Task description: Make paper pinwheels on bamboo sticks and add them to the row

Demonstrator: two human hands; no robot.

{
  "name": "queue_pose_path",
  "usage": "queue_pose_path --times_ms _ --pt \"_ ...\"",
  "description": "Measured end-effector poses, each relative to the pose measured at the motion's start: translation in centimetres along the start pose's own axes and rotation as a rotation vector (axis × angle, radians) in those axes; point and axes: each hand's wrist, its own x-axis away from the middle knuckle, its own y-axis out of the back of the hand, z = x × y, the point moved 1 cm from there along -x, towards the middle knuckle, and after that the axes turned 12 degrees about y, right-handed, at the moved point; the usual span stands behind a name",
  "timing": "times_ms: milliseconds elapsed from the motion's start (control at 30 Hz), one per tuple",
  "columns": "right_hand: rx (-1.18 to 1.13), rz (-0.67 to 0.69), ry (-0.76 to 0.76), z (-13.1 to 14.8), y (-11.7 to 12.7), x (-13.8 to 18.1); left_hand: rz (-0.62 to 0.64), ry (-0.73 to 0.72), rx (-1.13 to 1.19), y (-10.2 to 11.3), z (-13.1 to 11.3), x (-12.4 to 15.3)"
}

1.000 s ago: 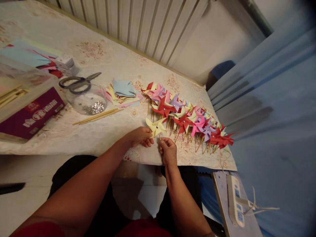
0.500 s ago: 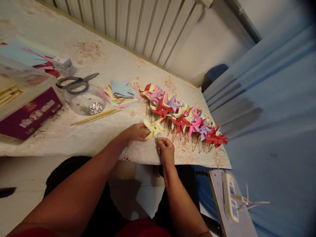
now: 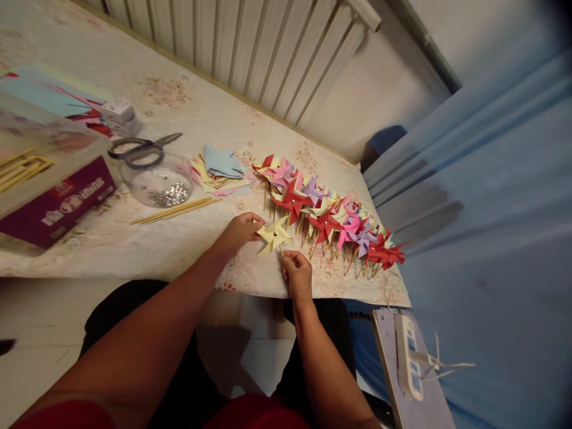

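Note:
A yellow paper pinwheel (image 3: 274,235) with a metal pin at its centre is upright over the table's near edge. My right hand (image 3: 295,273) is closed round its thin wooden stick from below. My left hand (image 3: 238,230) pinches the pinwheel's left blade with its fingertips. Just behind lies a long row of finished pinwheels (image 3: 330,219) in red, pink, purple and yellow, their sticks pointing toward me.
On the table (image 3: 147,250) sit a clear bowl of pins (image 3: 157,185), scissors (image 3: 142,146), a stack of cut coloured paper squares (image 3: 220,167), loose wooden sticks (image 3: 177,210) and a purple box (image 3: 56,201). A power strip (image 3: 407,356) lies lower right beside a blue curtain (image 3: 491,202).
My left hand moved from under the pinwheel up to its left blade. The pinwheel has turned slightly. The view drifted a little to the right.

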Motion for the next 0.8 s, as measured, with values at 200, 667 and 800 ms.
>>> queue_pose_path --times_ms 200,667,800 --pt "0.003 -0.012 0.003 -0.2 0.0 0.0 0.002 0.058 -0.075 -0.1 0.7 -0.4" --pt "-0.017 -0.039 -0.005 -0.2 -0.1 0.0 0.103 0.234 -0.139 -0.9 1.4 0.6" --pt "-0.025 -0.033 0.003 -0.3 0.0 0.0 0.154 0.246 -0.111 -1.2 1.6 1.0"
